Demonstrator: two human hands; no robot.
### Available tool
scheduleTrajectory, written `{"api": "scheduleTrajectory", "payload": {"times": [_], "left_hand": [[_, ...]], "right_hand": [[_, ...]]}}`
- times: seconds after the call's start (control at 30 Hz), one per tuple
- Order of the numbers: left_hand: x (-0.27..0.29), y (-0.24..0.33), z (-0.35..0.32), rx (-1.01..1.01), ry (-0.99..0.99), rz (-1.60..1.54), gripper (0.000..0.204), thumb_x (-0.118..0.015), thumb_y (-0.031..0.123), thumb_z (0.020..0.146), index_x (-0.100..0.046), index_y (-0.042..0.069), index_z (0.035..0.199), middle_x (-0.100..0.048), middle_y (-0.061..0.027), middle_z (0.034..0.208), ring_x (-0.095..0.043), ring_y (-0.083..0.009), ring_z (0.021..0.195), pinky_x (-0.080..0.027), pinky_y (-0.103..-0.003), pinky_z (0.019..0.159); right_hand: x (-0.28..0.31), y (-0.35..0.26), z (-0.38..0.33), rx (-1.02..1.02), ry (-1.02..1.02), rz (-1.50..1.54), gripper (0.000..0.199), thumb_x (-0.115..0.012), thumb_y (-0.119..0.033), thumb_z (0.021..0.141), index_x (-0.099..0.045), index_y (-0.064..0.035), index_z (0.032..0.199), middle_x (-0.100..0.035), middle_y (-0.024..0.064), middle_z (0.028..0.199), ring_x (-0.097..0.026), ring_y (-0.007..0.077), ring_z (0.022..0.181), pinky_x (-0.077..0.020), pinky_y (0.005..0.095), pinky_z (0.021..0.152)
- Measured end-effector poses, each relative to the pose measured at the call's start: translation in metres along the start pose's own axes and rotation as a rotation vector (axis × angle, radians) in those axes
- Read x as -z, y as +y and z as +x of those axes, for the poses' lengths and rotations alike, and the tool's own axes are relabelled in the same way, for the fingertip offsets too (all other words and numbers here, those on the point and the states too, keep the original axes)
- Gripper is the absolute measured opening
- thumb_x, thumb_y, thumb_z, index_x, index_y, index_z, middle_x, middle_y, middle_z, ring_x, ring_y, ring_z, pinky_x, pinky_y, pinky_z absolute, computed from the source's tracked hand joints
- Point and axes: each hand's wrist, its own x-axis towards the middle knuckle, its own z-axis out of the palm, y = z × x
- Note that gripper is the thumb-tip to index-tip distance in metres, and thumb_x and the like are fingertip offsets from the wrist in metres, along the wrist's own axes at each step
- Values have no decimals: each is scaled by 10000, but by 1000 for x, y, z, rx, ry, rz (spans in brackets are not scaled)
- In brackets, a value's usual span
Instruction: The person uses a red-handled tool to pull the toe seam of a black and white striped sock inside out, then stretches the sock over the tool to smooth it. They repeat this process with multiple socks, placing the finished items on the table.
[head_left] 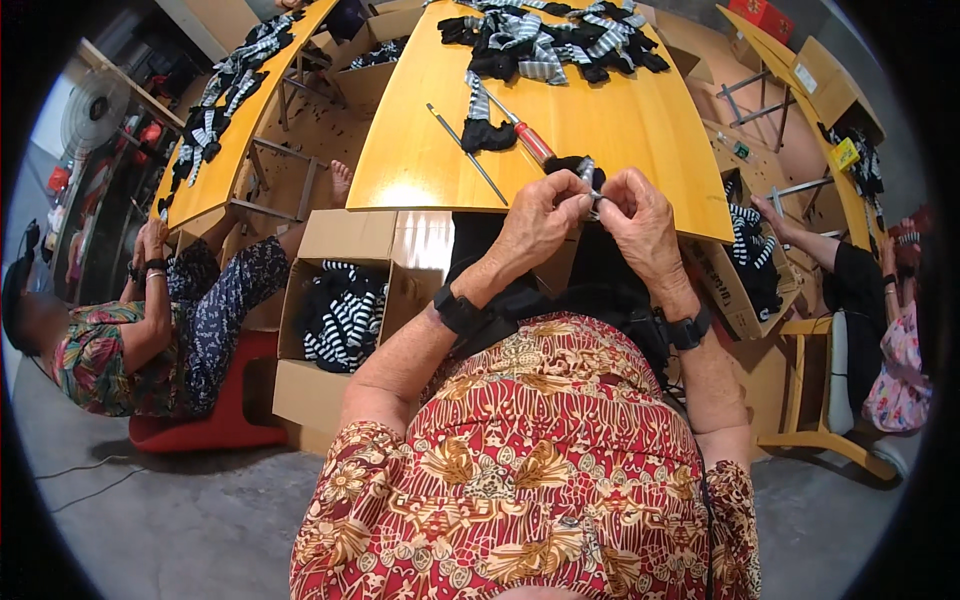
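Observation:
Close together at the table's near edge, my left hand (548, 222) and my right hand (642, 225) pinch a small black-and-grey striped knit piece (588, 168), probably a sock, between thumbs and fingers. My fingers cover part of it. Just beyond lies a red-handled tool (534, 142) with a thin metal shaft, like a screwdriver. To its left are a thin dark rod (464, 152) and another grey-and-black knit piece (487, 135). A heaped pile of such knit pieces (545, 62) covers the far end of the yellow table (400, 150).
An open cardboard box (290, 385) of striped knit pieces stands at my left, another box (735, 300) at my right. A seated person (140, 330) works at the left table (235, 150); another (895, 370) sits at the right. A fan (95, 112) stands far left.

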Motion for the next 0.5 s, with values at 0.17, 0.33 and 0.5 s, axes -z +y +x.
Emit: {"api": "scheduleTrajectory", "payload": {"times": [0.17, 0.33, 0.5], "left_hand": [[-3, -4, 20, 87, -123, -465, 161, -587, 229, 942, -592, 70, 917, -528, 62, 787, -456, -18, 716, -372, -164, 631], [6, 29, 39, -71, -112, -317, 248, -612, 299, 926, -563, 61, 878, -518, 51, 770, -462, -23, 703, -381, -183, 609], [20, 61, 56, -187, 144, 355, 190, -639, 171, 832, -576, -8, 845, -598, -56, 706, -576, -115, 656, -467, -269, 597]], "right_hand": [[4, -9, 14, 39, 31, -35, 108, -586, -59, 815, -609, 28, 875, -579, 50, 680, -556, 96, 639, -467, 263, 598], [25, -26, 37, 179, 61, -102, 119, -575, -56, 806, -607, 41, 867, -604, 107, 770, -602, 178, 704, -482, 295, 650], [37, -55, 55, 323, 27, -287, 117, -568, -67, 802, -592, 31, 862, -599, 148, 820, -607, 278, 749, -484, 351, 676]]}}
